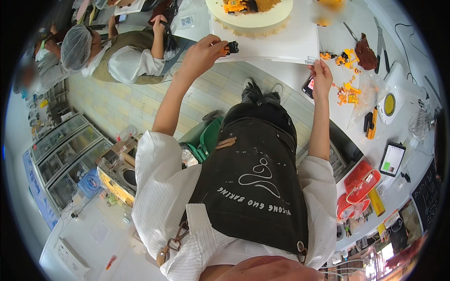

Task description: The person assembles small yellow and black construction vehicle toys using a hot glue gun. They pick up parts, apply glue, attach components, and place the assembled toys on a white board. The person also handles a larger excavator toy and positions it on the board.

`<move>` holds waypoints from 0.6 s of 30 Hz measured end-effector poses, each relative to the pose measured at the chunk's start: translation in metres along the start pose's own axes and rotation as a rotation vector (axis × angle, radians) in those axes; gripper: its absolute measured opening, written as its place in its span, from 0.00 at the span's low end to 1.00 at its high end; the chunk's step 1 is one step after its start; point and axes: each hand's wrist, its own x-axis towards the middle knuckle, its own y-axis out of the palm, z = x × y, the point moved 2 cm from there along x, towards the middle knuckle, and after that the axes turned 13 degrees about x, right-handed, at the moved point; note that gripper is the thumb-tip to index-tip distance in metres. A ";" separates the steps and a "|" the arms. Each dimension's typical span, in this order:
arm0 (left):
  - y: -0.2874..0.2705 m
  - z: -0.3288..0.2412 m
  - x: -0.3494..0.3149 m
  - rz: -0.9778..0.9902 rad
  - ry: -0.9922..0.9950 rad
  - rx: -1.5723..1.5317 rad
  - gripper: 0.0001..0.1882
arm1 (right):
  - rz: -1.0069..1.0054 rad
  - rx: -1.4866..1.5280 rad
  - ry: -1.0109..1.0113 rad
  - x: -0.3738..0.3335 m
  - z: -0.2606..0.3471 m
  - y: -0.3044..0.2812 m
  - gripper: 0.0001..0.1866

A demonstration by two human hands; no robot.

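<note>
My left hand [205,55] is closed on a small orange and black toy construction vehicle [229,48], over the near left part of a white board [269,50]. My right hand [321,77] pinches the board's near right corner between thumb and fingers. On the board stands a round pale cream cake [276,22], cut off by the upper edge of the view. A yellow toy loader [240,6] sits on the cake beside a patch of brown crumbs [267,4].
Right of the board lie several yellow toy construction pieces [348,93], a phone [308,87], a palette knife [380,44], a white kitchen scale [397,100] and a whisk [419,124]. A co-worker in a hairnet [136,56] works at left. A green bin [208,140] stands below.
</note>
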 end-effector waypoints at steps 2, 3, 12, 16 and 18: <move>0.002 0.007 0.003 0.020 0.062 0.042 0.15 | -0.019 0.010 -0.004 -0.001 -0.001 0.002 0.22; 0.003 0.008 0.006 0.031 0.098 0.051 0.15 | -0.034 0.015 -0.007 -0.002 -0.001 0.001 0.22; 0.001 0.015 0.015 0.001 0.179 0.048 0.16 | 0.030 -0.029 0.062 0.003 0.014 -0.012 0.18; -0.004 0.010 0.017 0.006 0.169 0.033 0.17 | 0.136 -0.170 0.039 0.003 0.028 -0.016 0.18; -0.002 0.009 0.016 0.014 0.163 0.048 0.18 | 0.180 -0.228 0.042 0.005 0.030 -0.016 0.18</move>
